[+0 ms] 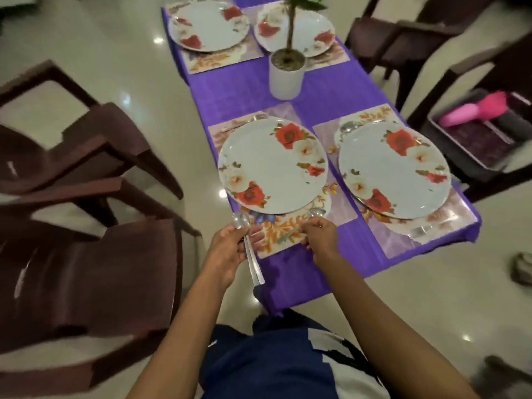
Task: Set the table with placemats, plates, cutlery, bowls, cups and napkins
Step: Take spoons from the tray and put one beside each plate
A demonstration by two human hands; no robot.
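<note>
Four floral plates lie on floral placemats on a purple tablecloth [331, 93]. The near left plate [270, 165] is right in front of me, on its placemat [282, 234]. My left hand [227, 251] grips steel spoons [249, 249] by their handles at the mat's near left corner. My right hand [319, 237] pinches a single spoon [315, 213] whose bowl lies by the plate's near rim. A fork [247, 120] lies beyond that plate. The near right plate [394, 174] has a spoon [348, 127] at its far side and a fork [421, 231] at its near side.
A white pot with a plant [286, 73] stands mid-table. Two more plates [208, 24] lie at the far end. Brown plastic chairs [86, 249] stand on the left and right. A tray [483, 133] holding a pink item rests on the right chair.
</note>
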